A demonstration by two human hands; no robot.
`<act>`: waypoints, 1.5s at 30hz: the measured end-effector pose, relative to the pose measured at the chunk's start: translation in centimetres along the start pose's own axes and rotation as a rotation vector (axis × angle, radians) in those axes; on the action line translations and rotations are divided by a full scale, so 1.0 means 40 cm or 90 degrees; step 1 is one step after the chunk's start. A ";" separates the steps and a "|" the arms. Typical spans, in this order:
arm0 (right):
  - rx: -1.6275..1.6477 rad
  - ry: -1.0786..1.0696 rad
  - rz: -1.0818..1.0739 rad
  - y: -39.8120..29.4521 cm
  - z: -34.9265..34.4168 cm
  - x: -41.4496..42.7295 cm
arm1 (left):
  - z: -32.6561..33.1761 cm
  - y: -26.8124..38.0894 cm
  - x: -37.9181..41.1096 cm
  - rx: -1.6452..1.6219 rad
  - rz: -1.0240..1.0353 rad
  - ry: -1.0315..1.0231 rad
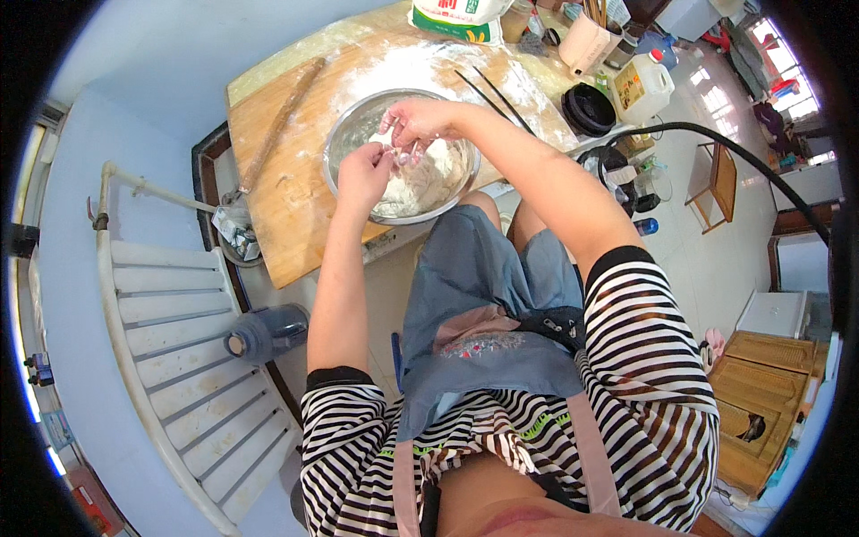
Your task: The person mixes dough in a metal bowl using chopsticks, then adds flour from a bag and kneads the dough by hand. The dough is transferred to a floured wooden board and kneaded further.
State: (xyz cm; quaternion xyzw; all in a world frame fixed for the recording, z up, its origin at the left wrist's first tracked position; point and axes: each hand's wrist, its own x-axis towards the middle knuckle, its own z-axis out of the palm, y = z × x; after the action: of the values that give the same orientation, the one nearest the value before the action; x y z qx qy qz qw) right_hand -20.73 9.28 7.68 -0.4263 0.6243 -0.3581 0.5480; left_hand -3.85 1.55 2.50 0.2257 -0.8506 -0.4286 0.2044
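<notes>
A stainless steel mixing bowl stands on a floured wooden board. In it lies pale, rough dough with loose flour. Over the bowl, my left hand has its thumb and forefinger brought together at the fingers of my right hand. Whether a bit of dough is pinched there is too small to tell. My right hand comes in from the upper right, palm down, its flour-coated fingers bent and apart. Both hands are above the dough, and part of it is hidden beneath them.
A wooden rolling pin lies at the board's left. Two dark chopsticks rest right of the bowl. Behind stands a flour bag. At the right are black round containers and a plastic jug. A white radiator flanks the left.
</notes>
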 end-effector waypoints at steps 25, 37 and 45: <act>-0.354 0.115 0.028 0.006 0.052 -0.181 | 0.005 -0.022 0.012 0.193 0.011 -0.008; -0.644 -0.466 0.321 0.324 0.313 -0.441 | 0.007 0.021 -0.030 0.356 0.043 0.053; -0.497 -0.521 0.313 0.385 0.307 -0.461 | 0.005 0.021 -0.025 0.290 0.029 0.049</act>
State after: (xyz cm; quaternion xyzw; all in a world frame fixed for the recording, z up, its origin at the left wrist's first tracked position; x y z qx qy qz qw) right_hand -10.07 32.42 -1.19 -0.5419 0.5284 0.2260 0.6132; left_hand -3.34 2.70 2.94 0.2631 -0.9217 -0.2122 0.1904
